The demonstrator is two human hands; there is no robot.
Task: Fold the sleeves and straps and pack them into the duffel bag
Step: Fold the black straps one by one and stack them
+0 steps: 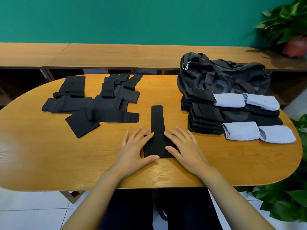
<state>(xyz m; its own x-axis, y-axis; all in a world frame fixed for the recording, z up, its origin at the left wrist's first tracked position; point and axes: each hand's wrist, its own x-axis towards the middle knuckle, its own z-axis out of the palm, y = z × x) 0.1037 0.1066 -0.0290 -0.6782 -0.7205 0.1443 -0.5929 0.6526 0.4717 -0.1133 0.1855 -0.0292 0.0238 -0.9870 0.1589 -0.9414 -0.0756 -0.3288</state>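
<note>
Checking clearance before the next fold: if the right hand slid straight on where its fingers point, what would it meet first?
The right hand points away and leftward, so probably the narrow upper part of the black strap beside its fingertips.

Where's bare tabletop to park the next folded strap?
Free: table near-left, between unfolded pile and left hand; far centre, between pile and duffel bag; near-right, before the blue rolls. Crowded: right side, folded stacks beside the bag.

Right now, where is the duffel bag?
Head view: the duffel bag sits at the far right of the table, directly behind the folded stacks.
</note>
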